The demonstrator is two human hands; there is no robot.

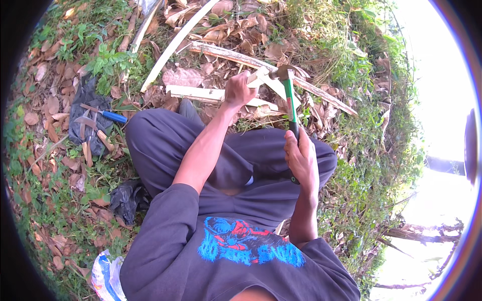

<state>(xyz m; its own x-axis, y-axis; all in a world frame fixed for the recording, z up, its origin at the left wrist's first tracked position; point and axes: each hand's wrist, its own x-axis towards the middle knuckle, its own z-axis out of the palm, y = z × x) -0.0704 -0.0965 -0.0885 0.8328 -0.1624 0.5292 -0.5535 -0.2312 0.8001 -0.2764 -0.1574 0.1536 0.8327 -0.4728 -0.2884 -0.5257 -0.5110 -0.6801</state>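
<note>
My left hand (240, 89) is closed around a short pale piece of wood (258, 78), in front of my crossed legs. In my right hand (301, 155) is a claw hammer (289, 95) with a green and black handle, gripped low and pointing away from me. Its metal head lies at the right end of the pale wood; whether they touch, I cannot tell. Under and beside the left hand, a pale wooden strip (196, 93) rests on the leaves. A longer split strip with rough bark (226, 52) runs behind both hands.
Left of my knee, a black plastic sheet (90, 95) bears a blue-handled tool (114, 117) and several wooden-handled tools (105, 140). A long pale strip (175, 45) lies at the far side. A black bag (128, 200) and a white-blue packet (107, 276) sit nearer. Dry leaves and grass surround me.
</note>
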